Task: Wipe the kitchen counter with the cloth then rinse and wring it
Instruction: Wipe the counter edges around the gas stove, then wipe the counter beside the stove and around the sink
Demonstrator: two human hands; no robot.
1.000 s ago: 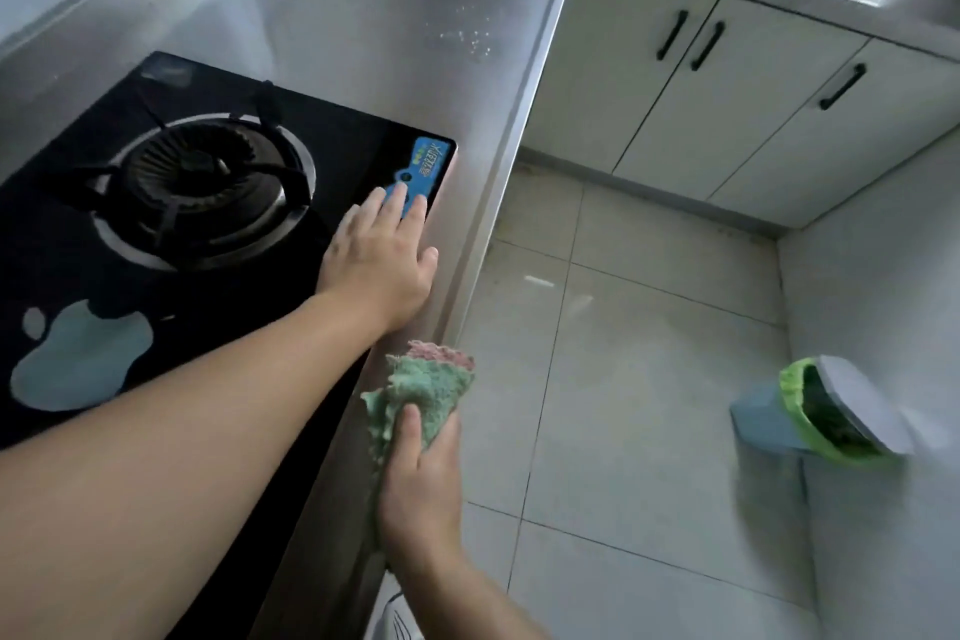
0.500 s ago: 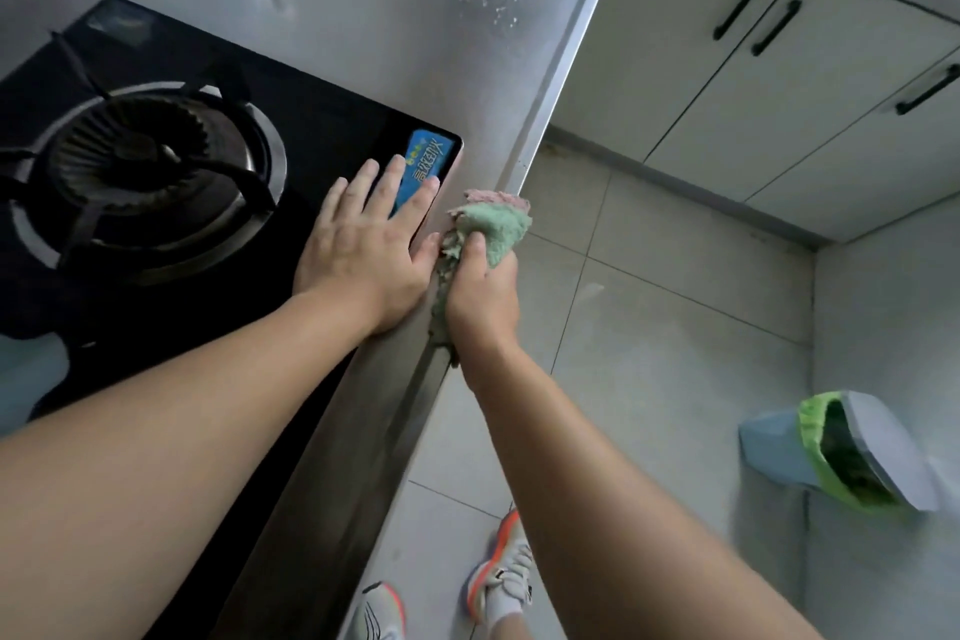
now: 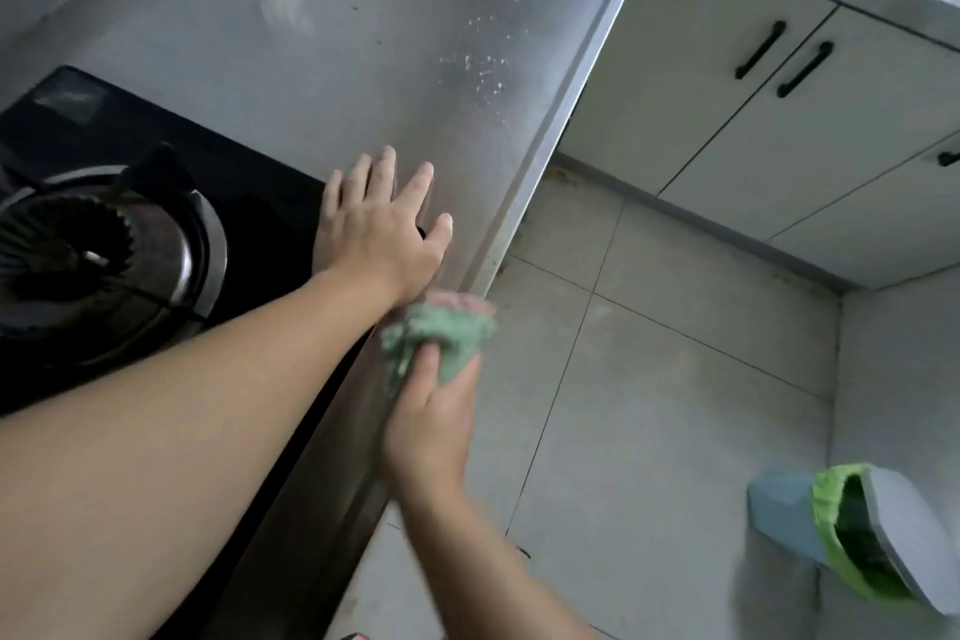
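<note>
- Right hand (image 3: pixel 431 426): grip closed around bunched green cloth (image 3: pixel 441 335), thumb on top; cloth pressed to front edge of steel table (image 3: pixel 322 47).
- Left hand (image 3: pixel 382 229): fingers straight and spread, flat at corner of black hob (image 3: pixel 244 192), holding nothing.
- Further: white specks (image 3: pixel 483 68) on table; blue bin (image 3: pixel 852 535) on floor.

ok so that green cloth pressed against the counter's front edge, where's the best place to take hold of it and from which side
Take the cloth by the bunched green wad that sticks out above the right hand, which already grips its lower part. Come from the open floor side on the right, since the steel counter edge backs it on the left and the left hand lies flat just above.
</note>
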